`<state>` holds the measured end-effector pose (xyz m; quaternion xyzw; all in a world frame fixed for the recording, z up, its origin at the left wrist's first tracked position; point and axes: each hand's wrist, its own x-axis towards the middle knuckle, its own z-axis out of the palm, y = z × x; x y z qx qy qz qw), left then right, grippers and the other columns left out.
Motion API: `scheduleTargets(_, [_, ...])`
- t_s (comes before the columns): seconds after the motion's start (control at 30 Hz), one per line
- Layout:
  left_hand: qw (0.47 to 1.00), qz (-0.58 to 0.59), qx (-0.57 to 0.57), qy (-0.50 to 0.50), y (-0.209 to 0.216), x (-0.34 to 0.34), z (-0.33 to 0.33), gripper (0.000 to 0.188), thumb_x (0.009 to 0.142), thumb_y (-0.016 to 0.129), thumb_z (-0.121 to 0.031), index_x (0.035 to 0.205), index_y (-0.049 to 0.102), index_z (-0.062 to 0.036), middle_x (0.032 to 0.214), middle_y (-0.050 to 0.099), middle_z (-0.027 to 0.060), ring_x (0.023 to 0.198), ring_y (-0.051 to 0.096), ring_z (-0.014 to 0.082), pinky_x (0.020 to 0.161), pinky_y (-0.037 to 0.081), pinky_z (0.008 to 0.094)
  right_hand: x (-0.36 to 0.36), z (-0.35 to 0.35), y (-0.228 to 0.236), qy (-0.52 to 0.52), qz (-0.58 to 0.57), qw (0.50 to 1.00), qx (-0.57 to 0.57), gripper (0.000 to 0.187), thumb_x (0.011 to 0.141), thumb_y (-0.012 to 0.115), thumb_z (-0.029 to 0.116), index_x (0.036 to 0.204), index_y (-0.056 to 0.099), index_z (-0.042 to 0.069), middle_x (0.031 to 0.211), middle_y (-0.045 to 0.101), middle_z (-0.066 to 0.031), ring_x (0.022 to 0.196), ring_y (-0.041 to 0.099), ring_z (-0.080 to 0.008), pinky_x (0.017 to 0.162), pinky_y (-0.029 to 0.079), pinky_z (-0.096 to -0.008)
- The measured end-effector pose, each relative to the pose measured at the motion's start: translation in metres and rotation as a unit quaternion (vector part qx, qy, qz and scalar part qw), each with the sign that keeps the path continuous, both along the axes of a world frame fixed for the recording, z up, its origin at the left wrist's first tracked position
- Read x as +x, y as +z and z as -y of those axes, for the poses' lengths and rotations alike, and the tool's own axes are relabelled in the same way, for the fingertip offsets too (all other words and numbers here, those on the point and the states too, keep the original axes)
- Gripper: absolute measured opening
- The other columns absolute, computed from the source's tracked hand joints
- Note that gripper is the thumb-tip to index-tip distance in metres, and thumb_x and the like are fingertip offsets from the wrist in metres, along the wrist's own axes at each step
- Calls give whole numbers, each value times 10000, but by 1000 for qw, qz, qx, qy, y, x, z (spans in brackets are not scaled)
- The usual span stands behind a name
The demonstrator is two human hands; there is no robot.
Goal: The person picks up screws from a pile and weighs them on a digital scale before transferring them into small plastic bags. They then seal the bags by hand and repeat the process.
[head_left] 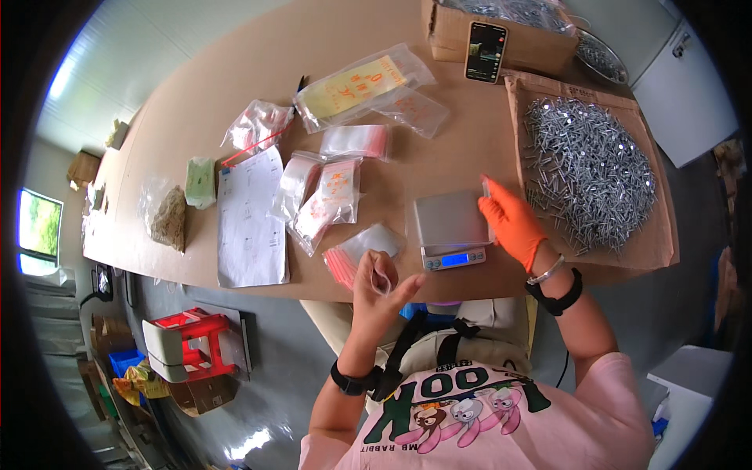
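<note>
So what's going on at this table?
A person's bare left hand seems to hold a small clear plastic bag, near a stack of red-edged clear plastic bags. Their right hand, in an orange glove, is at the right edge of a flat silver digital scale. A heap of silver metal fasteners lies on a brown sheet to the right.

Dark letters stand on the pink shirt (603, 423), orange handwriting on the yellow card (352, 88); the scale screen (454, 259) is too small to read.
</note>
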<state>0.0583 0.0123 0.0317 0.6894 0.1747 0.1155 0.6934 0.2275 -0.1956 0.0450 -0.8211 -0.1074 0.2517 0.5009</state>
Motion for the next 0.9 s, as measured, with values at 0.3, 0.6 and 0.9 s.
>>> scheduleTargets(0.3, [981,94,-156,-66,-16,1,14,844,799,327,-916,1028,385,-106,974,392,37,848,421,169,821,403,335,-71,-22,19,128,261,950,115,464,945,710,202,1354,552,50,1038,628,-122,907,622,-262,811,528,-371])
scheduleTargets(0.6, [997,52,52,9,31,-23,22,191,1060,527,-197,1080,531,-7,967,525,24,880,522,133,826,433,263,-88,-12,33,89,127,953,260,203,944,706,124,1136,663,77,954,722,-62,822,708,-201,732,550,-318])
scheduleTargets(0.9, [979,135,149,25,43,-20,21,71,897,686,12,932,626,5,938,646,108,859,610,185,801,479,288,-88,0,40,111,121,935,315,164,956,682,80,1116,696,53,1036,747,-75,869,717,-154,747,572,-281])
